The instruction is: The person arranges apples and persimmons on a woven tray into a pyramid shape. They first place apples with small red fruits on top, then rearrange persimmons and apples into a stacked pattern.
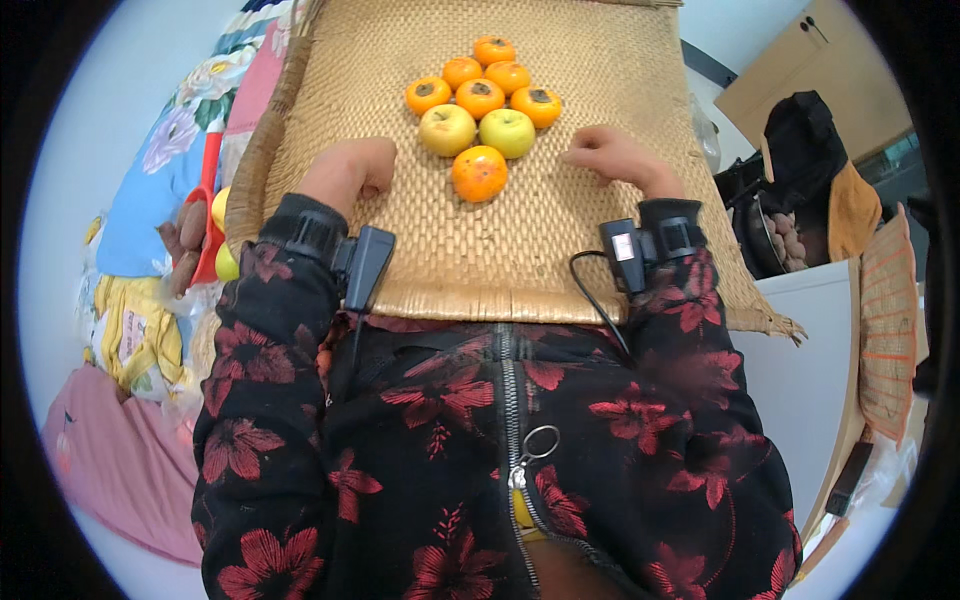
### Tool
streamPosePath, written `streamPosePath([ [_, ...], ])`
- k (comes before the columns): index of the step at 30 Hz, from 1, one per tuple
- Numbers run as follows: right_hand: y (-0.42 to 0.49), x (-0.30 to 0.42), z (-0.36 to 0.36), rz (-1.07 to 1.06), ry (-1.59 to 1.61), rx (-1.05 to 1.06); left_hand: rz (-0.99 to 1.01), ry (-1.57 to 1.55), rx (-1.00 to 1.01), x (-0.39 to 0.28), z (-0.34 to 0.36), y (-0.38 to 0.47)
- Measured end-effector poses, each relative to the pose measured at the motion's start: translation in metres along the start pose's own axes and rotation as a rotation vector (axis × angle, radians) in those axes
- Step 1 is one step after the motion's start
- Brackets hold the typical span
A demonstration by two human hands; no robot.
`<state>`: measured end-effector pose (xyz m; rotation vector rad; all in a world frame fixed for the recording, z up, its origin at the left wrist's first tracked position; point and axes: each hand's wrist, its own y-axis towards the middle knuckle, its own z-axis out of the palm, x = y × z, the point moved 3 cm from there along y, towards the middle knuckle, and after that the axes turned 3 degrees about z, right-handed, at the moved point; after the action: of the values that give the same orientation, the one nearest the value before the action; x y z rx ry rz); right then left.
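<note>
Both hands rest apart on a woven wicker mat (525,240) with raised, bound edges. My left hand (356,171) is curled into a loose fist, left of the fruit. On the other side, my right hand (619,156) is also curled, and nothing shows in it. Between and beyond them, fruit forms a diamond shape. Two yellow-green apples, one on the left (447,130) and one on the right (508,133), lie side by side. Several orange persimmons (480,98) sit in rows behind them. A single persimmon (479,174) lies nearest me, in front of the apples.
At left, a red plastic scoop (210,172) lies beside brown tubers (193,225) and more yellow-green fruit (226,262) on floral bedding (142,210). A dark pan (757,232) with round brown items stands at right, near a white surface (802,337) and an orange-edged woven tray (889,322).
</note>
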<state>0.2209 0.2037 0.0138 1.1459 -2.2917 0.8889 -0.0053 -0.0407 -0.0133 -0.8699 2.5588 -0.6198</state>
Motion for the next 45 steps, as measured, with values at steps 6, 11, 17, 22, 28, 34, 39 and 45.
streamPosePath([
  [6,0.003,-0.044,-0.029,0.104,-0.010,-0.445,-0.006,-0.019,0.076,0.009,0.005,0.013],
  [11,0.012,-0.046,-0.020,0.099,-0.126,-0.377,-0.051,-0.084,0.118,0.001,0.004,0.005],
  [17,0.009,-0.037,-0.018,0.073,-0.155,-0.376,-0.056,-0.090,0.152,0.008,0.006,0.015],
  [22,0.012,-0.038,-0.015,0.054,-0.174,-0.370,-0.046,-0.119,0.120,0.004,0.003,0.009],
  [28,0.016,-0.042,-0.014,-0.006,-0.229,-0.431,-0.056,-0.148,0.092,0.001,0.002,0.007],
  [34,0.015,-0.041,-0.014,0.023,-0.214,-0.390,-0.035,-0.115,0.136,0.002,0.002,0.008],
  [39,0.011,-0.036,-0.014,0.019,-0.210,-0.387,-0.067,-0.117,0.139,0.003,0.002,0.010],
  [45,0.011,-0.036,-0.014,0.017,-0.220,-0.401,-0.073,-0.123,0.132,0.004,0.002,0.011],
])
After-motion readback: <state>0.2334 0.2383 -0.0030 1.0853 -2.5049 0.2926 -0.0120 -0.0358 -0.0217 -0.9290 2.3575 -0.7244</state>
